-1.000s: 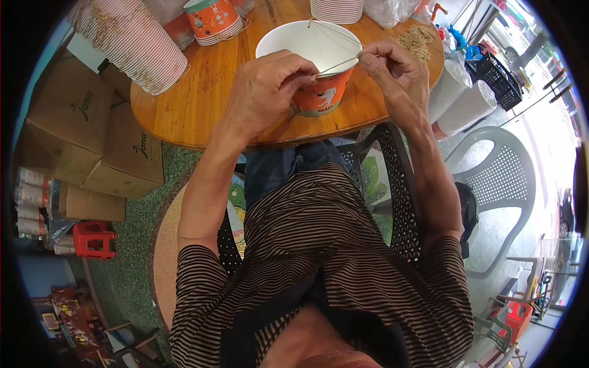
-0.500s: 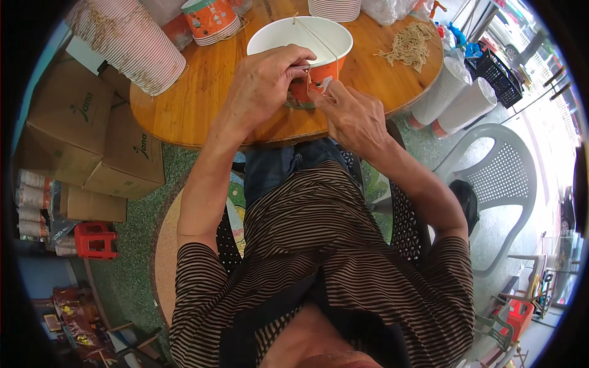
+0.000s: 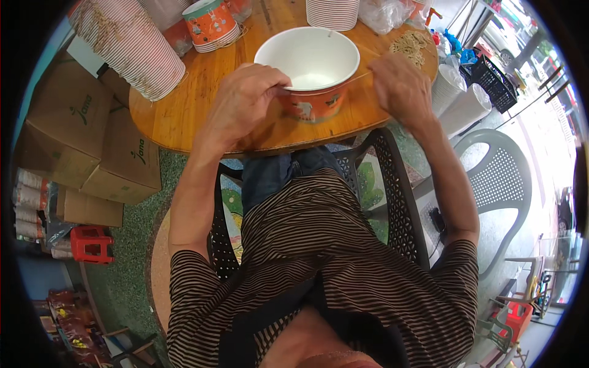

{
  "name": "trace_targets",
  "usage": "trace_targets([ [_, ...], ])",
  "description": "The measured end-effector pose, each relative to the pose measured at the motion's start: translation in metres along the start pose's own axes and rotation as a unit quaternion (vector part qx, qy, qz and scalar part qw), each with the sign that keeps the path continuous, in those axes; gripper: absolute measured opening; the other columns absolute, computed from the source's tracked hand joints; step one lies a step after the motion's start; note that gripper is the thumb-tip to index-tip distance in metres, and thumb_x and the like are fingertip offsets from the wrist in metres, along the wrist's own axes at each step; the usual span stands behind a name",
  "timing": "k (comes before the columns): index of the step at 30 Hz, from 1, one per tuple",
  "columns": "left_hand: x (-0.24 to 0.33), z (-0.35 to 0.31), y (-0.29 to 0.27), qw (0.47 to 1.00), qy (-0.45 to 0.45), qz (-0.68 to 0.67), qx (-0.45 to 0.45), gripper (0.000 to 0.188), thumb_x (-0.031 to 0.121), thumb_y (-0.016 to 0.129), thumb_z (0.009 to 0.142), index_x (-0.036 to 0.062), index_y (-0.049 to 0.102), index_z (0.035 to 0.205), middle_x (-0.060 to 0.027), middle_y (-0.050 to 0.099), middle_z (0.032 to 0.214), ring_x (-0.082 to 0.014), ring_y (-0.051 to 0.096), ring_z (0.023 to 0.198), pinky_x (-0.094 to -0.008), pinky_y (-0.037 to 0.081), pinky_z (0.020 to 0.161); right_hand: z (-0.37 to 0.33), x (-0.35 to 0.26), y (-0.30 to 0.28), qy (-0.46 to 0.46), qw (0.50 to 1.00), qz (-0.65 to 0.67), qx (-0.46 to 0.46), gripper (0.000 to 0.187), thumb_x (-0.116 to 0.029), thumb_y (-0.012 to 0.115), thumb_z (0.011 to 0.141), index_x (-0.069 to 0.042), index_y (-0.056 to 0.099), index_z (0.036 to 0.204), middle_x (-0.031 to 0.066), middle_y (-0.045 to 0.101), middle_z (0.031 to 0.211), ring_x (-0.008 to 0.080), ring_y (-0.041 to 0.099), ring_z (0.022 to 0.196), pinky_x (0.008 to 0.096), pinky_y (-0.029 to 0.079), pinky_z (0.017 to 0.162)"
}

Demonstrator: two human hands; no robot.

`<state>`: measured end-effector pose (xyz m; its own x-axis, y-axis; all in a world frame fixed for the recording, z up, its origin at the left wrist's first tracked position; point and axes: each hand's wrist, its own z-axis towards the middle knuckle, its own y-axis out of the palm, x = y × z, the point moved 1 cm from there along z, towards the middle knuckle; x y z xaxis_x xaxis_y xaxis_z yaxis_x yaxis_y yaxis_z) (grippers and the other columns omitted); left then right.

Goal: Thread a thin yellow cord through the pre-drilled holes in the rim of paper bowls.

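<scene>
A round paper bucket (image 3: 314,105), orange with printed figures outside and white inside, stands upright near the table's front edge. My left hand (image 3: 250,92) is closed at its near-left rim, thumb and fingers pinched there; whether string is also in that pinch is hidden. Beyond the bucket's right side, my right hand (image 3: 402,86) is closed and slightly blurred, gripping a thin string (image 3: 361,77). The string runs tight from the bucket's near side to that hand. A small dark spot or knot shows at the far rim.
Tall stacked paper buckets (image 3: 132,52) lean at the left of the wooden table (image 3: 202,122). A shorter orange stack (image 3: 211,27) and a white stack (image 3: 332,13) stand behind. Loose strings (image 3: 410,46) lie at the right. A grey chair (image 3: 497,178) is at my right.
My right hand has moved right, away from the bucket's front, drawing the string out. My left hand has shifted to the near-left rim. The string across the bucket's opening no longer shows there.
</scene>
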<state>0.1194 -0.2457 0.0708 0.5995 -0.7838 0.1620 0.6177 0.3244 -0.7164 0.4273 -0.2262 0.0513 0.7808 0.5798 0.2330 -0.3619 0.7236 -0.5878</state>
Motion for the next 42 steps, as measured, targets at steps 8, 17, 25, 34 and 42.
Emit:
trace_targets([
  [8,-0.009,-0.02,-0.005,0.993,0.012,-0.103,0.056,0.016,-0.008,0.073,0.081,0.0015,0.069,0.093,-0.011,0.07,0.088,-0.03,0.071,0.089,-0.0427,0.053,0.103,-0.041,-0.01,0.04,0.006,0.979,0.194,-0.057,0.014,-0.012,0.068,0.088,-0.004,0.063,0.098,0.0127,0.064,0.097,0.0334,0.066,0.089,0.0436,0.055,0.073],
  [17,-0.045,-0.04,-0.024,0.985,-0.043,-0.163,0.042,0.014,-0.008,0.07,0.088,0.0012,0.069,0.098,-0.0056,0.071,0.093,-0.019,0.069,0.095,-0.036,0.051,0.105,-0.033,-0.049,0.049,-0.012,0.971,0.236,-0.018,0.059,-0.034,0.086,0.078,-0.003,0.056,0.119,0.015,0.063,0.117,0.0358,0.065,0.103,0.0411,0.056,0.083],
  [25,-0.115,-0.057,-0.046,0.886,-0.212,-0.411,0.034,0.015,0.005,0.069,0.099,-0.0007,0.069,0.112,-0.0008,0.069,0.104,-0.0068,0.064,0.097,-0.0212,0.052,0.088,0.016,-0.051,0.055,-0.102,0.961,0.257,0.018,0.057,-0.026,0.084,0.081,-0.005,0.056,0.126,0.0129,0.064,0.113,0.033,0.066,0.101,0.0413,0.056,0.081],
  [34,-0.176,-0.042,-0.038,0.816,-0.32,-0.445,0.181,0.035,0.026,0.064,0.105,-0.0017,0.06,0.126,-0.0048,0.069,0.112,-0.011,0.067,0.1,-0.0281,0.055,0.089,0.108,-0.057,0.09,0.079,0.915,0.395,0.036,0.03,-0.008,0.069,0.095,-0.001,0.061,0.124,0.0144,0.067,0.096,0.0258,0.069,0.085,0.0337,0.056,0.075],
  [42,-0.246,-0.062,0.005,0.831,-0.384,-0.358,0.183,0.025,0.02,0.063,0.102,-0.001,0.061,0.115,-0.0043,0.067,0.092,-0.01,0.063,0.08,-0.025,0.052,0.072,0.241,0.026,0.192,0.329,0.754,0.568,-0.019,0.035,-0.029,0.057,0.105,0.005,0.06,0.114,0.009,0.064,0.087,0.0138,0.063,0.07,0.0302,0.061,0.066],
])
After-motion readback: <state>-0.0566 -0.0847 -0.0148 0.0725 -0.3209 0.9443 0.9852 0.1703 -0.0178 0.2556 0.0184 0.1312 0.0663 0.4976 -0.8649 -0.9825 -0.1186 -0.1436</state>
